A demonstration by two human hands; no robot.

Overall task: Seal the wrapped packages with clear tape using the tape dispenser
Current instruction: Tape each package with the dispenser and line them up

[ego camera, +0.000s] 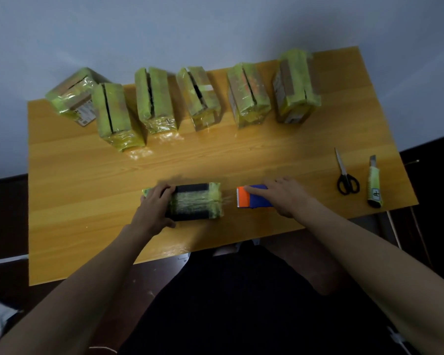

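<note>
A dark package [194,201] with yellow-green tape at both ends and clear tape across its middle lies near the table's front edge. My left hand [155,203] grips its left end, fingers over the top and thumb at the near side. Just to its right sits the blue tape dispenser [254,200] with an orange toothed blade facing the package. My right hand [282,196] holds the dispenser, index finger stretched along its top. A thin strand of clear tape seems to span the gap between package and blade.
Several packages [154,98] wrapped in yellow-green tape stand in a row along the far side of the wooden table [87,201]. Black-handled scissors [345,175] and a utility knife [374,183] lie at the right edge. A wall rises behind the table.
</note>
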